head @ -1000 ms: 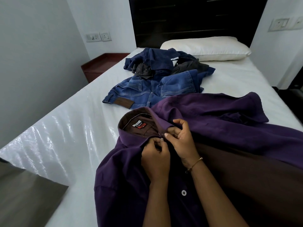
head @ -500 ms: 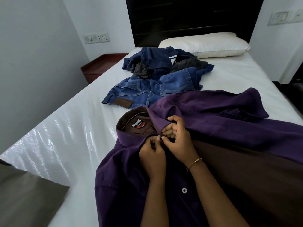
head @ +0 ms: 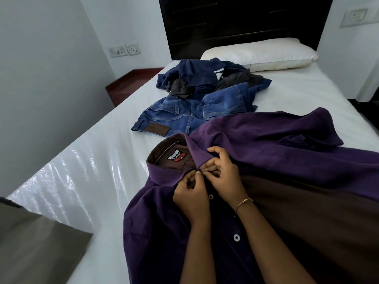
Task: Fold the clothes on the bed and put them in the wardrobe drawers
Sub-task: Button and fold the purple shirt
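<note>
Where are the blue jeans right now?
In the head view, the blue jeans lie on the white bed, just beyond the purple shirt and in front of the pile of dark clothes near the pillow.

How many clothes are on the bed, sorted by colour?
Purple: 1, the purple shirt, pinched at the collar by the left hand and right hand.
Mid-blue: 1, the blue jeans.
Navy: 1, a crumpled navy garment.
Dark grey: at least 1, dark grey cloth in the pile; count unclear.
Total: at least 4.
</note>
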Tool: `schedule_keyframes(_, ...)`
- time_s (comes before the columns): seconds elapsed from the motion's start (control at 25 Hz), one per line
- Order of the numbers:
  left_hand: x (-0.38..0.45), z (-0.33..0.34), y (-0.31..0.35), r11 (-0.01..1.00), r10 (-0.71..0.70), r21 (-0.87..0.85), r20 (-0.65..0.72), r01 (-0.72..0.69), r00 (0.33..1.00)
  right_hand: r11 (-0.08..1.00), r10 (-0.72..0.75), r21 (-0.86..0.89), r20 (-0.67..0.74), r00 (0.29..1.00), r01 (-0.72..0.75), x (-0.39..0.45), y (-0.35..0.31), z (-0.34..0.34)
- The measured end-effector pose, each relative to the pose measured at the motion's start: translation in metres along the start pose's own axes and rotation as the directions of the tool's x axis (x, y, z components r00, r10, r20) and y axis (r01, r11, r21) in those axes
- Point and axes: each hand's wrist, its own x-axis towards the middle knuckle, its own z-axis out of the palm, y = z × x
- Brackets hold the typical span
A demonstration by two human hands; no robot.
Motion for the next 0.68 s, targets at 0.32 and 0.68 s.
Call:
schedule_keyframes(0.32, 0.0045, 0.0020, -0.0017, 0.998, -0.051, 0.025, -0.027, 0.052, 0.998, 1.000, -0.001, -0.002, -0.043, 0.999, 0.001, 0.0010, -0.0018, 0.0063)
schedule_keyframes(0.68, 0.0026, -0.0026, 0.0050, 0.998, -0.046, -0.044, 0.049, 0.048, 0.998, 0.998, 0.064, -0.001, 0.022, 0.998, -0.064, 0.0000, -0.0084, -0.0021)
